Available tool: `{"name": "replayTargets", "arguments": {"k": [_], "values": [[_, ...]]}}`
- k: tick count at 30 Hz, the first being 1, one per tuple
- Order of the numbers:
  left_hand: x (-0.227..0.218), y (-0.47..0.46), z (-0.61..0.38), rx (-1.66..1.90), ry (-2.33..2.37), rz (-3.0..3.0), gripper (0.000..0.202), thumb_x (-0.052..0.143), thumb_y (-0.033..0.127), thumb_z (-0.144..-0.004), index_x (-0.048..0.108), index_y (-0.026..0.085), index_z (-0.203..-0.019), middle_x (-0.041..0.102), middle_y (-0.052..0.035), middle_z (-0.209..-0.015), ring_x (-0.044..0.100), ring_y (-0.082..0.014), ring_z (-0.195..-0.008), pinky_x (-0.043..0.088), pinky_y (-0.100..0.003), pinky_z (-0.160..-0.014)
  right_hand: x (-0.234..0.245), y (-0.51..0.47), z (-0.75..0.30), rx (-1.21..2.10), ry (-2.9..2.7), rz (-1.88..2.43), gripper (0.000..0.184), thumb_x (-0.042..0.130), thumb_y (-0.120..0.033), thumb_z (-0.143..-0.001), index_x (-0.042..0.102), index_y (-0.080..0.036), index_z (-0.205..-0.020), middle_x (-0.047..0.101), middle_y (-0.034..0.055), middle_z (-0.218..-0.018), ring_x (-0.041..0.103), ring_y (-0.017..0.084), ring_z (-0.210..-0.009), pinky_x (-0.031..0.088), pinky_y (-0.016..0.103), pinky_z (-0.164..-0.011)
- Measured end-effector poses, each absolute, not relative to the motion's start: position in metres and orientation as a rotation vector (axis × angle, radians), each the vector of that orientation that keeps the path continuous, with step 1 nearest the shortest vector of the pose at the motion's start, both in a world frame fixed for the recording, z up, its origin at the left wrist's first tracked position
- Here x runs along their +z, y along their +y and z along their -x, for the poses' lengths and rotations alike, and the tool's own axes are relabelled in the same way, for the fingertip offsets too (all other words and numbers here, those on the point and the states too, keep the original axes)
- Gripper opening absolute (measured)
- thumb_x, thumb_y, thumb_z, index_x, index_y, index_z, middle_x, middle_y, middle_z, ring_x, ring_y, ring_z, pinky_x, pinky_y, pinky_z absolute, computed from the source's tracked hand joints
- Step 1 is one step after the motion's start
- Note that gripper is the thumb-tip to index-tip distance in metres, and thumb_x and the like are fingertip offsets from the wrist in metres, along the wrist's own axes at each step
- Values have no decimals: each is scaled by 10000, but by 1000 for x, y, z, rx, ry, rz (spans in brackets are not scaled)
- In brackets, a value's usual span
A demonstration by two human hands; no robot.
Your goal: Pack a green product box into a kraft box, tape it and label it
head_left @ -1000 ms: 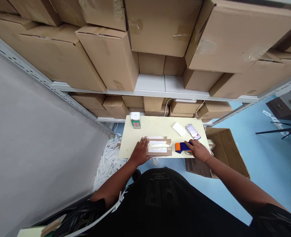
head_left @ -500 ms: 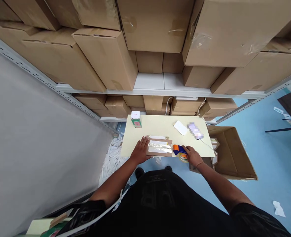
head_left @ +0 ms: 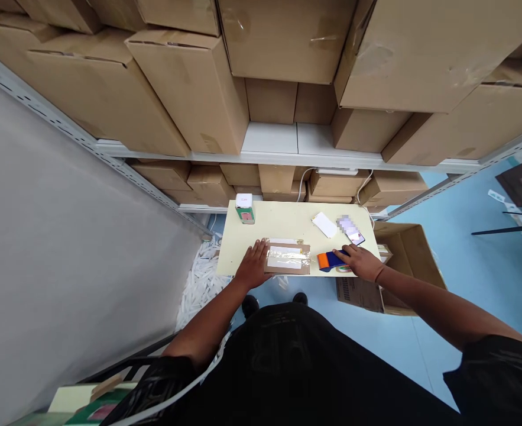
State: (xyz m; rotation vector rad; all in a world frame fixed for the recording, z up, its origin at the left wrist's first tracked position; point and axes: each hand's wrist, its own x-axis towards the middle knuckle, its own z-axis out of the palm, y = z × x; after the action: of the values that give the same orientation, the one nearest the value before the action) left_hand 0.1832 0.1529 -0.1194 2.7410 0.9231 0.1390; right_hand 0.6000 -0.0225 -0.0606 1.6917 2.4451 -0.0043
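A small brown cardboard box (head_left: 288, 269) with a white paper label and shiny transparent tape along its top lies at the table's near edge. My left hand (head_left: 254, 264) rests on its left end, fingers stretched out. To the right of the box, my right hand (head_left: 359, 261) has its fingers over the blue handle of an orange and blue tape dispenser (head_left: 327, 260), which is low at the tabletop. The tape roll is partly hidden under that hand. A gap separates the dispenser from the box.
On the pale table (head_left: 282, 218) stand a green and white carton (head_left: 245, 209), a white card-like pad (head_left: 324, 225) and a phone (head_left: 352, 231) with a cable. A large open carton (head_left: 414, 254) is at right, shelved boxes (head_left: 287, 41) ahead, paper shreds (head_left: 202, 275) on the floor.
My right hand has moved right with the tape dispenser, away from the box's right end. My left hand stays on the box. The view has shifted slightly.
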Motion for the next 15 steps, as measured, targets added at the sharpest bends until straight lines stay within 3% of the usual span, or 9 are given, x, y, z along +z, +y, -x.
{"name": "replayTargets", "arguments": {"k": [6,10,15], "values": [[-125,154,-182,163,892,-2750,1122,637,716,-868,180,93,-1681,170,-224,-1739,101,-391,-1622,120,-548,-1294,-65,-20,-567,-67,2324,-1736,597,538,-92,-924,537,-212,-1509,637,180,-1233,558,312,-1059,464,406,-868],[-126,154,-182,177,899,-2746,1131,620,737,-871,178,83,-1682,170,-227,-1738,105,-396,-1620,127,-551,-1293,-71,-7,-543,-354,2000,-1788,429,569,-133,-911,662,-170,-1328,643,216,-1226,565,361,-1132,490,419,-843],[-124,158,-179,216,860,-2640,1102,620,736,-874,215,102,-1679,176,-217,-1740,100,-404,-1619,115,-573,-1293,-92,-13,-557,-686,1630,-2188,459,599,-145,-864,650,-194,-1317,683,177,-1206,646,322,-1111,493,355,-796]]}}
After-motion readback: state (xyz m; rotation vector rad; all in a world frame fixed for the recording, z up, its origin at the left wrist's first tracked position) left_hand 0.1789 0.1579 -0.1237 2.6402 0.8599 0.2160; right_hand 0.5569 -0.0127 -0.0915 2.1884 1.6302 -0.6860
